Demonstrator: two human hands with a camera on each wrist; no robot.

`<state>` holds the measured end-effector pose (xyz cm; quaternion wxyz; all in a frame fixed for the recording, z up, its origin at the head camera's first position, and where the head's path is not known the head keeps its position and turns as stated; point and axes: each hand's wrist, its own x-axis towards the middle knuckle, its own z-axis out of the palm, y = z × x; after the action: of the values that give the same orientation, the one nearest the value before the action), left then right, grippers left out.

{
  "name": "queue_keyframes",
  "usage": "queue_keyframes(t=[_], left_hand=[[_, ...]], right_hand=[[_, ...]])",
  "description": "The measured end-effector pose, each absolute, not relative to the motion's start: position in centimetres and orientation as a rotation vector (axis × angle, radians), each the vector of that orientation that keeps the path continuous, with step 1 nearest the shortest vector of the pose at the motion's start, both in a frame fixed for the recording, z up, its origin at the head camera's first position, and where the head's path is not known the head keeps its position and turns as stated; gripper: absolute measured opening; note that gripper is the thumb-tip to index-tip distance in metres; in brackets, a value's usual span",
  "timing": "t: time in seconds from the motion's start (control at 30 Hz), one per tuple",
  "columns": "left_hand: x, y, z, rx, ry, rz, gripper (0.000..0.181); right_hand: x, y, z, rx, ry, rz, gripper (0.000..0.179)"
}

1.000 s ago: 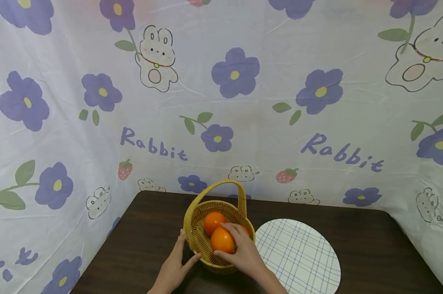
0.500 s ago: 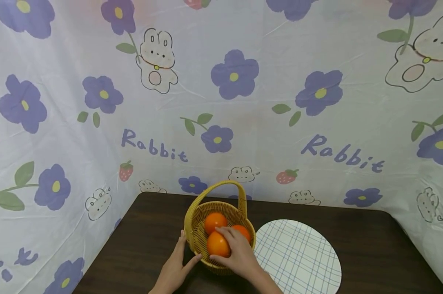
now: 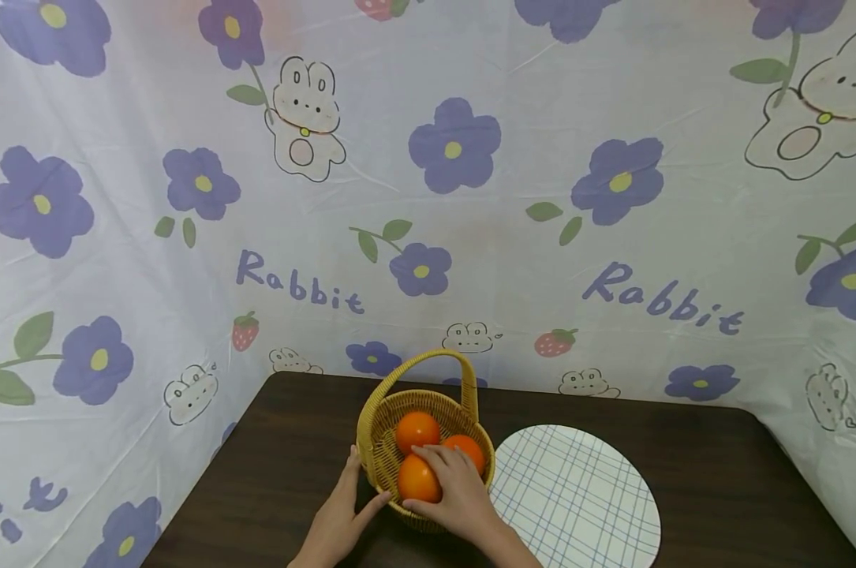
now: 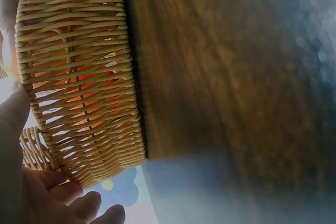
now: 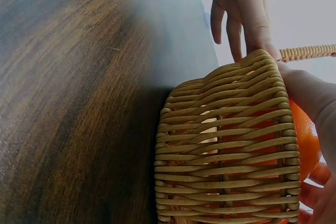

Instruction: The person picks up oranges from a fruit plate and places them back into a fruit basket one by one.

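A yellow wicker basket (image 3: 381, 465) with a tall arched handle stands on the dark table and contains three smooth, round oranges. My left hand (image 3: 337, 513) holds the basket's near left side, thumb at the rim and fingers along the outer wall. In the left wrist view the fingers (image 4: 86, 203) lie against the weave. My right hand (image 3: 461, 493) reaches over the near right rim and grips the nearest orange (image 3: 417, 480), thumb in front and fingers over the top. Another orange (image 3: 418, 431) lies behind it. The third orange (image 3: 468, 450) is partly covered by my right hand.
A round white mat (image 3: 577, 489) with a blue check pattern lies right of the basket, partly behind my right forearm. The dark wooden table (image 3: 300, 426) ends at a white curtain (image 3: 513, 221) printed with purple flowers and rabbits.
My right hand has moved slightly left and toward me with the nearest orange, low in the basket. More of the right-hand orange now shows. My left hand and the basket stay nearly in place.
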<state>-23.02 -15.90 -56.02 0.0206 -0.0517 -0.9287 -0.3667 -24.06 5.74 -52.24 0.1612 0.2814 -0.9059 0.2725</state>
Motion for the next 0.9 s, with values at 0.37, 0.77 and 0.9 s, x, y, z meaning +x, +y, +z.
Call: queue_keyframes(t=[0.37,0.77,0.9], left_hand=[[-23.0,-15.8,-56.3,-0.173,-2.861,-1.167,0.09],[-23.0,-15.9,-56.4,-0.179,-2.858,-1.15,0.091],[-23.1,-15.9,-56.4,-0.182,-2.864,-1.147,0.091]], right_hand=[[-24.6,5.5,-52.4,0.847,-2.604,0.756,0.069],[-25.4,4.9,-52.7,0.894,-2.613,0.7,0.07],[-25.7,4.7,-52.8,0.906,-2.624,0.637,0.071]])
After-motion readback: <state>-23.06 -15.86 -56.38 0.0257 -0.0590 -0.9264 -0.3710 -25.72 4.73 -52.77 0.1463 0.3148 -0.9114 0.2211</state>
